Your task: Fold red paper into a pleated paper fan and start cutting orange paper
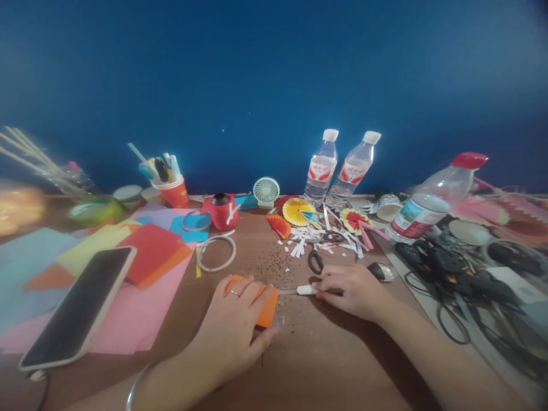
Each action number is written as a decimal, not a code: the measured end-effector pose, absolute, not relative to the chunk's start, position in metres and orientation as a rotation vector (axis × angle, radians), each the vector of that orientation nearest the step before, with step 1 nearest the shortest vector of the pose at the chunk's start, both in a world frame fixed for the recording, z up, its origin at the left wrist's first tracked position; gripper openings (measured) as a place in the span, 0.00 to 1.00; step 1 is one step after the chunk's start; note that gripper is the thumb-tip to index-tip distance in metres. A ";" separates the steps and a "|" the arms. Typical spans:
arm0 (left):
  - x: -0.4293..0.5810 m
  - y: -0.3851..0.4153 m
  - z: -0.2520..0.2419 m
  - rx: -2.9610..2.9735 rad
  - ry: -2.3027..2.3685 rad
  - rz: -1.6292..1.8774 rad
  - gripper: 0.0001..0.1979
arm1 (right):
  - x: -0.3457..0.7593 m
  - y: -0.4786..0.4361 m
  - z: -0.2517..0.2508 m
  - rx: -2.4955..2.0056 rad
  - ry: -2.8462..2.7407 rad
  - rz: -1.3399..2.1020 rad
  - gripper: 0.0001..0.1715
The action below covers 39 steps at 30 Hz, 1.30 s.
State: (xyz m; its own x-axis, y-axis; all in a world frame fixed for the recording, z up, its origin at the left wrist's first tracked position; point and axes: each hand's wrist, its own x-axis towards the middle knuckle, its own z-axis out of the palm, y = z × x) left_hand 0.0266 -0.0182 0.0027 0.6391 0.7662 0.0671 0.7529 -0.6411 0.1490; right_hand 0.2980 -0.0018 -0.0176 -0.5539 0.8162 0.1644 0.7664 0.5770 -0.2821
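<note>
My left hand [242, 311] lies over a piece of folded orange paper [269, 308], holding it against the table with spread fingers and the thumb near its lower edge. In my right hand [349, 288] is a white-handled utility knife [306, 290], gripped between thumb and fingers. Its thin grey blade points left and reaches the paper's right side. Just above the right hand lie dark-handled scissors [315, 261]. Small dark crumbs [274, 265] are scattered above the paper.
Coloured paper sheets [158, 251] and a phone [79, 308] lie left. Behind are rolls of tape [216, 268], a red cup of pens [175, 194], a small fan [266, 192], paper fans [299, 211], paper scraps [299, 242] and bottles [323, 171]. Cables [454, 268] and a mouse [382, 272] sit right.
</note>
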 end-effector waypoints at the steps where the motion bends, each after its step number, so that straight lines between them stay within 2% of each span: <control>1: 0.026 -0.018 0.003 2.749 1.273 0.193 0.24 | 0.298 -0.002 -0.017 -1.299 -2.530 0.254 0.15; 17: 0.027 -0.019 0.003 2.680 1.257 0.176 0.24 | 0.294 0.001 -0.017 -1.324 -2.548 0.228 0.16; 23: 0.026 -0.018 0.002 2.710 1.262 0.209 0.23 | 0.293 0.003 -0.020 -1.308 -2.557 0.232 0.13; 29: 0.028 -0.020 0.002 2.724 1.234 0.214 0.21 | 0.299 0.002 -0.013 -1.303 -2.569 0.301 0.15; 33: 0.029 -0.026 0.002 2.711 1.198 0.171 0.22 | 0.304 0.001 -0.009 -1.292 -2.596 0.352 0.10; 39: 0.027 -0.032 -0.011 2.832 1.258 0.152 0.26 | 0.306 0.001 -0.009 -1.304 -2.591 0.350 0.11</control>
